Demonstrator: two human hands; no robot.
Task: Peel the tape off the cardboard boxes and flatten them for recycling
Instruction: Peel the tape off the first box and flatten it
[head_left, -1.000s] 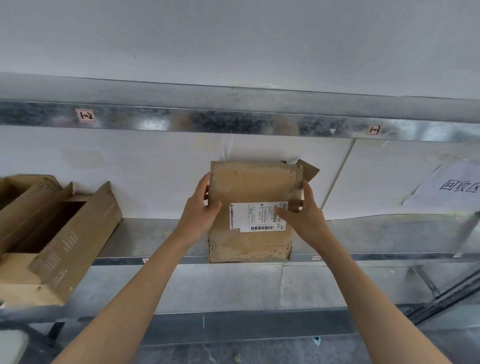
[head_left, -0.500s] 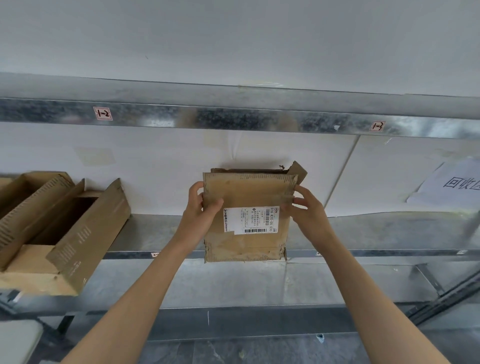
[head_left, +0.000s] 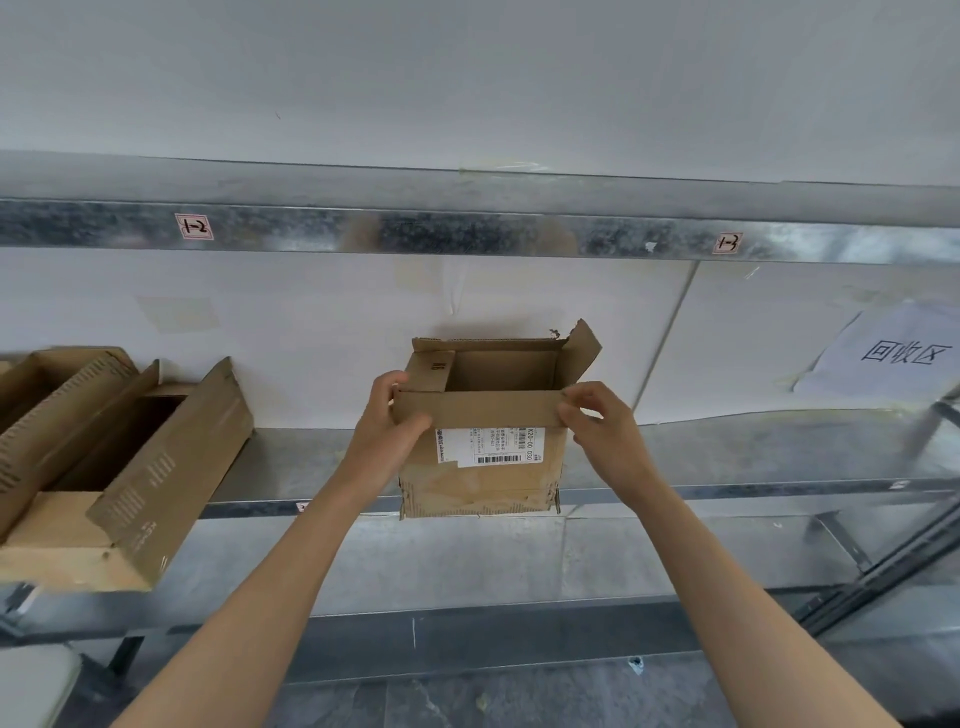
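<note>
Head camera view: both hands reach forward and up from bare forearms to hold a small cardboard box (head_left: 483, 491). The left hand (head_left: 387, 431) grips the box's left side, thumb across the front face and fingers curled round the edge. The right hand (head_left: 605, 426) pinches the top right corner of the near flap (head_left: 478, 410), which lies as a band across the front. The box is held upright in front of the front edge of a metal shelf (head_left: 727, 457), its top open; the right flap (head_left: 582, 353) stands up and outward, and the left flap (head_left: 428, 371) leans inward. A white shipping label (head_left: 488, 447) with a barcode sits on the front face. On the shelf to the left lie larger open boxes (head_left: 156, 467). Above, a metal rail (head_left: 467, 234) carries two small handwritten tags. At far right, a paper sign (head_left: 893, 353) is taped to the white wall.
</note>
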